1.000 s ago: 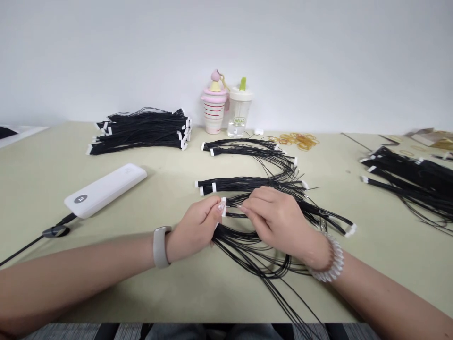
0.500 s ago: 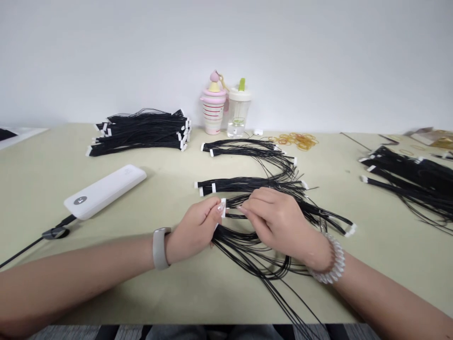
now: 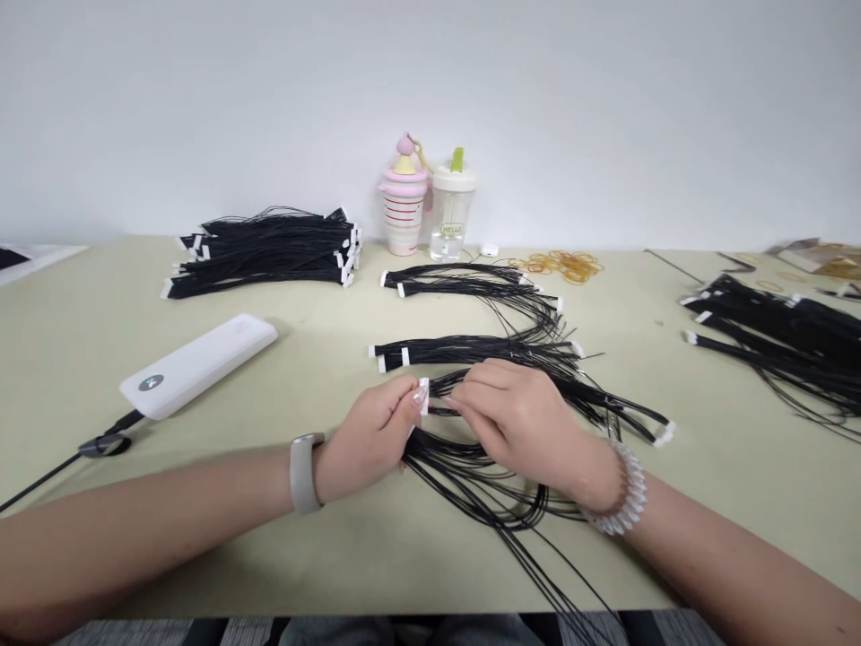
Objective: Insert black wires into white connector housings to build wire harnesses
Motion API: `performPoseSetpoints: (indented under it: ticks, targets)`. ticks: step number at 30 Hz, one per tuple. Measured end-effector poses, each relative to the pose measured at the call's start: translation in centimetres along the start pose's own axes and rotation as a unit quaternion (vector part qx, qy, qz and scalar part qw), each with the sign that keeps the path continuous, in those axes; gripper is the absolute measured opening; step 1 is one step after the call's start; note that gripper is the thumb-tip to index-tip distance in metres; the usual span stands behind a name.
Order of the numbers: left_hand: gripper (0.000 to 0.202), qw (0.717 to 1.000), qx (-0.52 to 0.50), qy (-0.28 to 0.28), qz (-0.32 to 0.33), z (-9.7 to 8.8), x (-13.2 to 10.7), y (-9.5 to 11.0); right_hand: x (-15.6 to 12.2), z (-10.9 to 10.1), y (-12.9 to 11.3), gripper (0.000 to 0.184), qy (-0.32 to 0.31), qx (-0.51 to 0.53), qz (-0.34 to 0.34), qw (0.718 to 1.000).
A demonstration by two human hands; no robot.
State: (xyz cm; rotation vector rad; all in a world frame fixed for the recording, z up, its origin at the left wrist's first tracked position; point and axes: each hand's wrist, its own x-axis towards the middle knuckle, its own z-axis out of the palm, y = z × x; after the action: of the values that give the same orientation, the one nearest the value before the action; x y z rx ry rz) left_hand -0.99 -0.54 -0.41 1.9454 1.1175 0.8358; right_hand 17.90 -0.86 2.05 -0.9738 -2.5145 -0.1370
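My left hand (image 3: 377, 422) is closed around a white connector (image 3: 424, 396), its thumb pressed on the side of the housing. Black wires run rightward out of that connector. Just right of it, my right hand (image 3: 515, 413) pinches with thumb and forefinger at the wires; a thin wire seems to be between the tips, mostly hidden by the fingers. Loose black wires (image 3: 464, 484) hang from under my left hand and spread across the table toward its front edge. Behind both hands lie black cable bundles (image 3: 457, 350) with white connectors at their ends.
A big pile of black cables (image 3: 269, 251) sits at the back left, another pile (image 3: 787, 332) at the right. A white power bank (image 3: 202, 363) with a cord lies left. A pink striped cup (image 3: 404, 211), a clear bottle (image 3: 452, 211) and rubber bands (image 3: 565, 266) are at the back.
My right hand has shifted slightly left, its fingertips closer to the white connector. My left hand keeps its grip in the same place.
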Motion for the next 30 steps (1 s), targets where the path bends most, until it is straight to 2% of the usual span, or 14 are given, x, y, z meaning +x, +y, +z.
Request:
performPoseSetpoints:
  ticks: [7, 12, 14, 15, 17, 18, 19, 20, 21, 23, 24, 26, 30]
  targets:
    - [0.034, 1.0, -0.013, -0.005, 0.01, 0.0, 0.0, 0.0, -0.1, 0.7, 0.0, 0.025, 0.001, 0.004, 0.006, 1.0]
    - [0.037, 0.997, -0.037, 0.037, -0.049, 0.1, 0.2, -0.1, 0.0, 0.1, 1.4, 0.018, 0.003, -0.018, 0.061, 0.998]
    - [0.039, 0.994, -0.05, 0.061, -0.076, 0.1, 0.3, 0.0, -0.1, -0.8, 2.0, 0.033, 0.041, -0.003, 0.087, 0.995]
    - [0.039, 0.992, -0.061, 0.068, -0.09, 0.1, 0.3, 0.0, -0.2, -1.4, 2.3, 0.039, 0.08, 0.015, 0.095, 0.992]
    - [0.04, 0.986, -0.094, 0.075, -0.12, 0.1, 0.3, 0.1, -0.4, -2.7, 2.7, 0.042, 0.159, 0.057, 0.109, 0.98]
    - [0.039, 0.983, -0.108, 0.077, -0.13, 0.1, 0.3, 0.1, -0.5, -3.3, 3.0, 0.044, 0.17, 0.075, 0.119, 0.975]
    - [0.039, 0.981, -0.115, 0.084, -0.134, 0.1, 0.3, 0.1, -0.6, -3.8, 3.1, 0.046, 0.149, 0.093, 0.133, 0.976]
    - [0.039, 0.98, -0.114, 0.094, -0.132, 0.1, 0.3, 0.2, -0.8, -4.2, 3.3, 0.049, 0.091, 0.113, 0.149, 0.978]
    - [0.039, 0.98, -0.107, 0.107, -0.126, 0.1, 0.3, 0.2, -0.9, -4.3, 3.3, 0.05, 0.005, 0.14, 0.159, 0.977]
    - [0.038, 0.982, -0.082, 0.129, -0.108, 0.1, 0.3, 0.2, -1.0, -4.1, 3.2, 0.045, -0.166, 0.202, 0.157, 0.952]
    - [0.038, 0.984, -0.066, 0.136, -0.097, 0.1, 0.3, 0.2, -1.1, -3.9, 3.0, 0.04, -0.217, 0.226, 0.153, 0.937]
    - [0.037, 0.987, -0.035, 0.14, -0.074, 0.0, 0.2, 0.3, -1.1, -3.2, 2.3, 0.035, -0.243, 0.248, 0.158, 0.924]
    - [0.034, 0.989, -0.006, 0.142, -0.049, -0.1, 0.1, 0.3, -1.0, -3.0, 1.1, 0.036, -0.24, 0.225, 0.157, 0.931]
